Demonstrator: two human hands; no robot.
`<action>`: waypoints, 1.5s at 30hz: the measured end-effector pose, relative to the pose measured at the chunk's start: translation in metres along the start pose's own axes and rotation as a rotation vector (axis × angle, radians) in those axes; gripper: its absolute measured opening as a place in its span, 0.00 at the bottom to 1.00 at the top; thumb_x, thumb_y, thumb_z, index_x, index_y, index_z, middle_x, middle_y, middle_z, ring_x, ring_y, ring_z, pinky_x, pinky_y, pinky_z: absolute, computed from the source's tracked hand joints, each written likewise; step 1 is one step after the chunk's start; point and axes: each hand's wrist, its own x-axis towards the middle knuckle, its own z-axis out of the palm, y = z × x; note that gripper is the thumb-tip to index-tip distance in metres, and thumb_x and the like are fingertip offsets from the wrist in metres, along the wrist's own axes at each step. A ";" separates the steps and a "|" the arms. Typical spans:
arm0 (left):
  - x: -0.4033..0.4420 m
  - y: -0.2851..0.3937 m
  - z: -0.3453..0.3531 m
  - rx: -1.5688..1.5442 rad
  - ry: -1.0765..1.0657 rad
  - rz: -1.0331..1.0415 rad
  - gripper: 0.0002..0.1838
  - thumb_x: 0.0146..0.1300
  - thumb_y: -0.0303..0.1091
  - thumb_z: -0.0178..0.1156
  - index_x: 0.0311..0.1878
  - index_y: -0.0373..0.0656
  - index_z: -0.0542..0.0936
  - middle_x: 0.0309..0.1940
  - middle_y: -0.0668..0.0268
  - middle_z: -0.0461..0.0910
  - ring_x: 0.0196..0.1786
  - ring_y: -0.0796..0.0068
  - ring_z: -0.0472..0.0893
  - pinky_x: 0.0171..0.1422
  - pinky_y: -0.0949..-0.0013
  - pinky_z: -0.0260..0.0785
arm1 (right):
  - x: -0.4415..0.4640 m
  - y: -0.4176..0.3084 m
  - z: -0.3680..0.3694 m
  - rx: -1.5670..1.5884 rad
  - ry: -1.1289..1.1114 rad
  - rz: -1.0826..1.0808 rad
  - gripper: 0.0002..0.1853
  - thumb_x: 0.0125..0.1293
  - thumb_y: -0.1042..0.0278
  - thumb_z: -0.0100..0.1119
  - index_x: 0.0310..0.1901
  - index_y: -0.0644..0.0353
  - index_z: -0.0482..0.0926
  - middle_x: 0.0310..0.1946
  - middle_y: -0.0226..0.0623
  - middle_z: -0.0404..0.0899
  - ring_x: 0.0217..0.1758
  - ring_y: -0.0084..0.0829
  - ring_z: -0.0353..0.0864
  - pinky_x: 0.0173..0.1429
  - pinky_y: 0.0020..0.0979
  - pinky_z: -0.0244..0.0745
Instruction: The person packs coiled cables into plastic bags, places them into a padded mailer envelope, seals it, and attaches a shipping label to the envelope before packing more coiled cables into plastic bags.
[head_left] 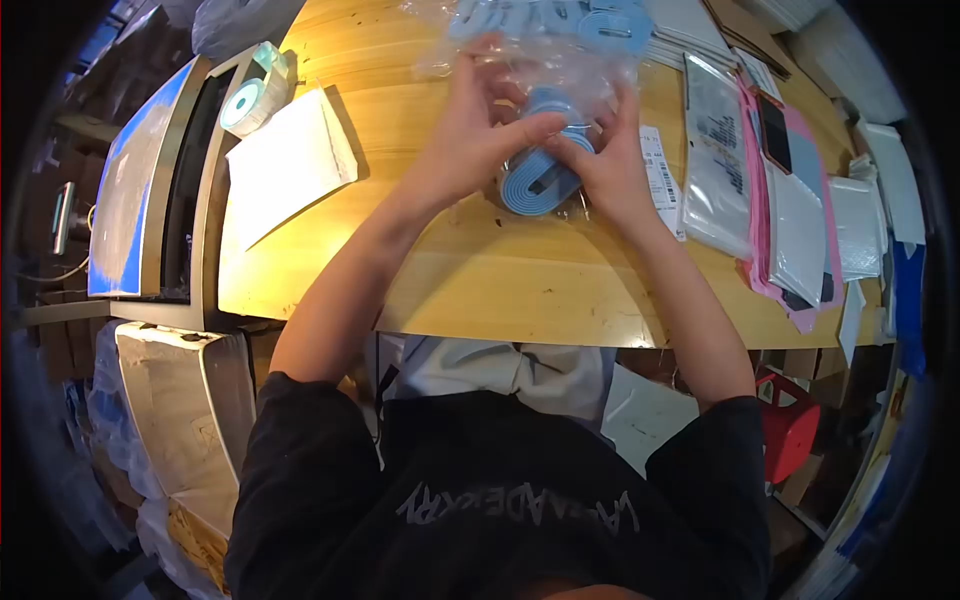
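Observation:
A light-blue coiled strap (538,184) lies partly inside a clear plastic bag (525,65) at the back middle of the wooden table. My left hand (480,130) grips it from the left, thumb on top of the blue roll. From the right, my right hand (608,155) holds the same roll, its thumb close to the left one. The plastic partly hides the fingertips of both hands. Just behind, more light-blue coiled pieces (612,32) show through clear plastic.
White paper (290,165) and a tape roll (242,103) are at the left. A label sheet (658,180), plastic mailer bags (715,150), pink packaging (755,170) and a phone (774,132) lie right. The table's front edge (520,338) is near my body.

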 end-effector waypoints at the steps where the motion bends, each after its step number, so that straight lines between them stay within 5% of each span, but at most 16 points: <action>1: 0.002 -0.006 -0.002 -0.014 -0.051 -0.056 0.41 0.60 0.22 0.68 0.71 0.40 0.55 0.54 0.59 0.76 0.50 0.73 0.79 0.55 0.69 0.76 | 0.000 0.000 0.001 -0.042 -0.025 -0.001 0.45 0.57 0.64 0.77 0.67 0.65 0.54 0.60 0.50 0.71 0.58 0.36 0.78 0.59 0.34 0.77; 7: 0.006 0.014 -0.018 0.224 -0.189 -0.019 0.31 0.62 0.21 0.66 0.67 0.37 0.64 0.56 0.53 0.79 0.55 0.70 0.81 0.59 0.70 0.77 | -0.007 -0.009 0.007 -0.111 -0.127 0.043 0.45 0.54 0.64 0.78 0.67 0.65 0.58 0.59 0.48 0.73 0.60 0.35 0.77 0.64 0.34 0.74; 10: 0.006 0.024 -0.017 0.104 -0.089 0.013 0.21 0.63 0.20 0.65 0.58 0.36 0.73 0.52 0.55 0.81 0.49 0.70 0.83 0.56 0.69 0.79 | -0.009 -0.009 0.012 -0.004 -0.130 -0.070 0.43 0.53 0.65 0.79 0.66 0.66 0.61 0.58 0.45 0.75 0.60 0.34 0.77 0.66 0.34 0.72; 15: 0.014 0.047 -0.014 -0.109 -0.083 0.045 0.14 0.64 0.21 0.64 0.52 0.36 0.78 0.47 0.59 0.83 0.46 0.71 0.84 0.55 0.71 0.79 | -0.007 -0.010 0.004 -0.134 -0.313 0.051 0.40 0.53 0.69 0.78 0.65 0.65 0.65 0.54 0.38 0.79 0.58 0.31 0.79 0.64 0.34 0.74; 18: 0.022 0.064 -0.026 0.252 -0.115 0.027 0.24 0.60 0.23 0.69 0.59 0.37 0.72 0.38 0.59 0.81 0.36 0.71 0.84 0.41 0.70 0.79 | -0.012 -0.016 0.001 -0.123 -0.349 0.087 0.40 0.53 0.68 0.78 0.65 0.64 0.66 0.55 0.37 0.78 0.60 0.30 0.77 0.67 0.34 0.71; 23: 0.027 0.071 -0.012 0.200 0.049 0.129 0.16 0.62 0.23 0.64 0.53 0.40 0.75 0.29 0.64 0.78 0.27 0.76 0.79 0.31 0.72 0.75 | -0.018 -0.035 0.003 0.134 -0.370 0.185 0.36 0.52 0.71 0.78 0.62 0.64 0.70 0.53 0.35 0.79 0.57 0.28 0.78 0.64 0.32 0.73; 26: 0.027 0.029 -0.027 0.012 -0.200 -0.373 0.13 0.67 0.28 0.62 0.53 0.37 0.77 0.47 0.60 0.83 0.41 0.74 0.84 0.46 0.72 0.78 | -0.022 -0.036 -0.003 0.141 -0.329 0.144 0.33 0.52 0.72 0.78 0.60 0.65 0.73 0.51 0.34 0.80 0.54 0.26 0.80 0.62 0.31 0.74; 29: 0.004 0.007 -0.008 -0.138 -0.312 -0.647 0.14 0.69 0.33 0.59 0.55 0.39 0.76 0.48 0.61 0.81 0.43 0.75 0.82 0.45 0.74 0.76 | -0.013 -0.023 -0.020 -0.500 -0.252 -0.453 0.33 0.52 0.71 0.78 0.60 0.65 0.73 0.47 0.33 0.82 0.50 0.25 0.81 0.58 0.30 0.77; 30: -0.001 0.009 -0.006 -0.138 -0.311 -0.649 0.14 0.69 0.33 0.59 0.55 0.39 0.76 0.48 0.61 0.81 0.43 0.75 0.82 0.45 0.74 0.76 | -0.016 -0.025 -0.018 -0.499 -0.253 -0.451 0.33 0.52 0.71 0.78 0.60 0.65 0.73 0.47 0.33 0.82 0.50 0.25 0.81 0.58 0.30 0.77; 33: -0.017 0.018 -0.004 -0.107 -0.374 -0.534 0.14 0.69 0.33 0.59 0.55 0.40 0.76 0.47 0.65 0.80 0.45 0.77 0.81 0.48 0.75 0.74 | -0.025 -0.038 -0.011 0.049 -0.270 0.000 0.30 0.54 0.70 0.77 0.57 0.65 0.74 0.45 0.33 0.82 0.47 0.27 0.82 0.55 0.30 0.79; 36: -0.049 0.036 -0.032 0.262 -0.151 -0.346 0.13 0.71 0.36 0.59 0.53 0.40 0.76 0.47 0.68 0.79 0.44 0.81 0.79 0.49 0.77 0.72 | -0.020 -0.030 -0.024 0.193 -0.183 0.075 0.28 0.55 0.70 0.75 0.56 0.65 0.74 0.43 0.33 0.82 0.46 0.27 0.83 0.52 0.31 0.80; 38: -0.091 0.066 -0.061 0.197 -0.153 -0.379 0.12 0.73 0.37 0.57 0.51 0.39 0.76 0.42 0.68 0.79 0.41 0.82 0.79 0.44 0.78 0.71 | -0.020 -0.023 -0.032 0.276 -0.152 0.157 0.27 0.55 0.70 0.75 0.56 0.65 0.75 0.43 0.34 0.82 0.45 0.28 0.83 0.51 0.31 0.81; 40: -0.151 0.076 -0.101 -0.227 -0.451 -0.615 0.09 0.73 0.35 0.57 0.49 0.39 0.76 0.34 0.69 0.79 0.37 0.83 0.78 0.39 0.79 0.68 | -0.019 -0.019 -0.040 0.234 -0.218 0.217 0.25 0.57 0.71 0.72 0.55 0.65 0.75 0.42 0.36 0.82 0.43 0.28 0.83 0.49 0.32 0.82; 42: -0.199 0.063 -0.126 -0.320 -0.794 -0.922 0.09 0.74 0.36 0.55 0.46 0.39 0.77 0.30 0.68 0.80 0.33 0.80 0.78 0.36 0.78 0.68 | -0.024 -0.006 -0.030 0.165 -0.236 0.270 0.25 0.57 0.71 0.72 0.55 0.65 0.74 0.42 0.36 0.82 0.43 0.28 0.83 0.49 0.31 0.82; 44: -0.257 -0.001 -0.148 -0.186 -0.629 -1.095 0.13 0.74 0.39 0.53 0.45 0.38 0.78 0.31 0.63 0.83 0.31 0.77 0.79 0.36 0.75 0.70 | -0.028 0.002 -0.013 0.009 -0.261 0.279 0.25 0.57 0.72 0.72 0.55 0.66 0.74 0.42 0.37 0.82 0.42 0.28 0.83 0.48 0.31 0.82; 45: -0.294 -0.048 -0.165 -0.240 -0.372 -1.138 0.14 0.74 0.40 0.53 0.45 0.37 0.78 0.33 0.60 0.83 0.31 0.75 0.80 0.36 0.73 0.71 | -0.032 0.004 -0.005 -0.099 -0.296 0.269 0.25 0.57 0.72 0.72 0.56 0.66 0.74 0.43 0.38 0.82 0.42 0.28 0.83 0.47 0.31 0.82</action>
